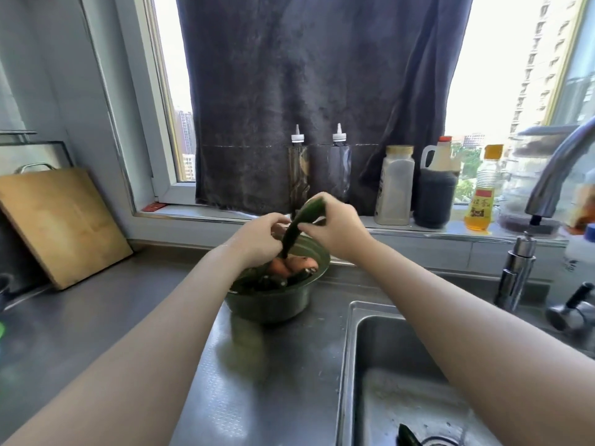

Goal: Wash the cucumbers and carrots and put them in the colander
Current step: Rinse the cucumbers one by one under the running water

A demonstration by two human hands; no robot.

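A dark green colander (273, 305) stands on the steel counter left of the sink. Inside it lie orange carrots (289, 264) and dark cucumbers (273, 281). Over the colander, a long green cucumber (297, 225) stands tilted, its lower end among the carrots. My right hand (331, 228) grips its upper part. My left hand (260, 241) holds its lower part from the left side. Another cucumber end (408, 435) lies at the bottom of the sink basin.
The sink (418, 381) fills the lower right, with a curved tap (528, 226) behind it. Bottles and jars (433, 185) line the window sill. A wooden cutting board (61, 226) leans against the wall at left. A dark cloth (315, 91) hangs over the window.
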